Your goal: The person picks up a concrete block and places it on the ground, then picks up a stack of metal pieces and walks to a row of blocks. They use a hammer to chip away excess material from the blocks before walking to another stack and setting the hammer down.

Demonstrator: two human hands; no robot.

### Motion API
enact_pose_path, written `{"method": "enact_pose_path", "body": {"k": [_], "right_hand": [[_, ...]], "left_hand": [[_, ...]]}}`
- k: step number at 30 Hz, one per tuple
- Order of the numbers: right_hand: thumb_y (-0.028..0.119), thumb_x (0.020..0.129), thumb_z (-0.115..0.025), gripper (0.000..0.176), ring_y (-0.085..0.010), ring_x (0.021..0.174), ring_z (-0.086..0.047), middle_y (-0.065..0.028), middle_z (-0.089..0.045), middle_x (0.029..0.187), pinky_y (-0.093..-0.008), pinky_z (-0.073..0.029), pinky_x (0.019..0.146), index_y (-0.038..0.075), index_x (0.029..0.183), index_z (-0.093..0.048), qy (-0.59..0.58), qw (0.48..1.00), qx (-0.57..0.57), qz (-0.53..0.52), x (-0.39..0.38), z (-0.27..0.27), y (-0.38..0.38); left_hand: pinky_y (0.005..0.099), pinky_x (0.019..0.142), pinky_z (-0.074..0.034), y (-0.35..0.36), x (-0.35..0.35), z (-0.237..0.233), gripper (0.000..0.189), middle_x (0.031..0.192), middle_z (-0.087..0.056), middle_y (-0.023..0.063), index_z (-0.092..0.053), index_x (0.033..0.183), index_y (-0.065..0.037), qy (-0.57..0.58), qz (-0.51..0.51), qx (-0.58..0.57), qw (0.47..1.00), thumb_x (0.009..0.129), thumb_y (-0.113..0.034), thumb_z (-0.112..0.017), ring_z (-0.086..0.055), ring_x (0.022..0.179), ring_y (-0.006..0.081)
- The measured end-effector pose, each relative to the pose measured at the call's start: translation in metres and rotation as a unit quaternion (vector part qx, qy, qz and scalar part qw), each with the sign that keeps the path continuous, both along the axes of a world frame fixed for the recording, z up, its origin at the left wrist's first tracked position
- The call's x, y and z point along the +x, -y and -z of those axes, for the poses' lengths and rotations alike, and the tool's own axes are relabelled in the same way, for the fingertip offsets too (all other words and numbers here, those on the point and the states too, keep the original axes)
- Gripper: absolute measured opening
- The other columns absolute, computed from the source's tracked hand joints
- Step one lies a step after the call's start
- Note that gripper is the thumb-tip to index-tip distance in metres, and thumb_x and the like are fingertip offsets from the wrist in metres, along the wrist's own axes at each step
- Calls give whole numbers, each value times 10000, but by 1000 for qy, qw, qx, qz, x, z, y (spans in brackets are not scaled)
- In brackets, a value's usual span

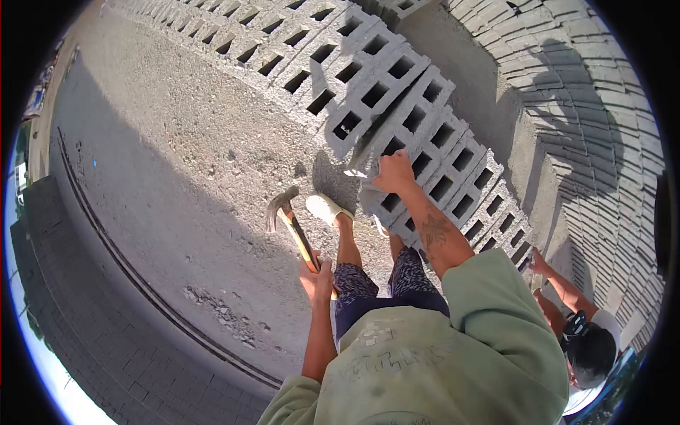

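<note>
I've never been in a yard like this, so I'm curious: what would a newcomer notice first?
Probably the long rows of hollow blocks, running from the upper left down toward the right. Next comes the hammer near the centre, held head up in the left hand, while the right hand touches the blocks. Another person shows at the lower right.

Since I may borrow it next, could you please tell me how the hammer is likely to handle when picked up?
The hammer probably feels heavy at its head, which looks metal and bulky. Its straight handle, gripped by the left hand, seems stiff.
</note>
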State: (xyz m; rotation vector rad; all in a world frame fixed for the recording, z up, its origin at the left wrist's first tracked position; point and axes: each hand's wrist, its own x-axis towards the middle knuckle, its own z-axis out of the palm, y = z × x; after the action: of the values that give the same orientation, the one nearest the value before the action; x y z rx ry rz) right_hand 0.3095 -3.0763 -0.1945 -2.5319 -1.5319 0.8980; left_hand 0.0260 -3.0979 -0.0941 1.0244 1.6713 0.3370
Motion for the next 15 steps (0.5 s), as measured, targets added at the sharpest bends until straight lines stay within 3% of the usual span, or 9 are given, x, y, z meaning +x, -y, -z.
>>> {"method": "enact_pose_path", "body": {"k": [2,6,7,8,9,10,11,13,15], "right_hand": [[309,577,-706,326,-313,663,-590,-164,-616,626,-351,-364,860,-1,639,-628,-20,999,-7,-29,9,-23,1],[378,576,-730,431,-349,723,-575,-180,-595,618,-404,-396,811,-27,637,-595,-35,999,-3,-20,8,-35,-4],[378,576,-730,431,-349,723,-575,-180,-595,618,-404,-396,811,-27,637,-595,-30,999,-10,-34,10,-33,-5],[387,579,-735,446,-358,752,-567,-186,-594,629,-415,-401,800,-31,639,-588,-33,999,-30,-25,12,-32,-5],[395,582,-740,462,-366,782,-558,-192,-592,640,-426,-405,789,-34,641,-581,-35,998,-53,-10,10,-33,-5],[393,581,-755,470,-367,791,-545,-202,-584,648,-432,-410,775,-39,646,-581,3,999,-37,-19,5,-39,-7],[393,581,-755,470,-367,791,-545,-202,-584,648,-432,-410,775,-39,646,-581,4,999,-47,-23,-1,-39,-2],[383,582,-766,471,-372,774,-540,-199,-577,638,-431,-409,770,-43,642,-576,-71,995,-63,14,10,-38,-10],[386,581,-773,487,-374,773,-538,-193,-562,617,-431,-412,758,-51,642,-567,-49,996,-73,-3,8,-42,-20]], "left_hand": [[242,363,-341,-24,-1,-14,216,601,-442,33,-461,946,13,155,-178,40,971,756,17,-563,-384,391,87],[242,356,-318,-56,5,18,126,511,-412,18,-441,824,-44,294,-353,210,863,791,59,-506,-342,379,59],[234,358,-326,-45,12,47,127,529,-432,27,-450,838,-46,297,-345,211,865,789,59,-504,-345,380,59],[257,402,-378,-24,18,83,124,587,-485,45,-482,822,-49,309,-300,135,892,765,49,-532,-424,436,81],[298,478,-430,2,24,138,79,617,-509,53,-525,833,-16,104,-156,32,982,762,-10,-560,-497,531,109],[371,579,-465,-17,43,122,162,674,-577,123,-556,883,28,4,22,-181,983,778,-96,-564,-590,642,220],[436,627,-464,-1,42,175,264,775,-612,219,-557,959,50,-77,199,-156,964,788,-152,-546,-615,729,353],[312,409,-406,42,21,236,203,613,-545,79,-537,832,31,12,124,-219,968,709,-128,-571,-520,446,187],[434,614,-466,44,1,197,227,779,-611,214,-568,908,29,0,92,-132,987,737,-121,-576,-618,718,345]]}}
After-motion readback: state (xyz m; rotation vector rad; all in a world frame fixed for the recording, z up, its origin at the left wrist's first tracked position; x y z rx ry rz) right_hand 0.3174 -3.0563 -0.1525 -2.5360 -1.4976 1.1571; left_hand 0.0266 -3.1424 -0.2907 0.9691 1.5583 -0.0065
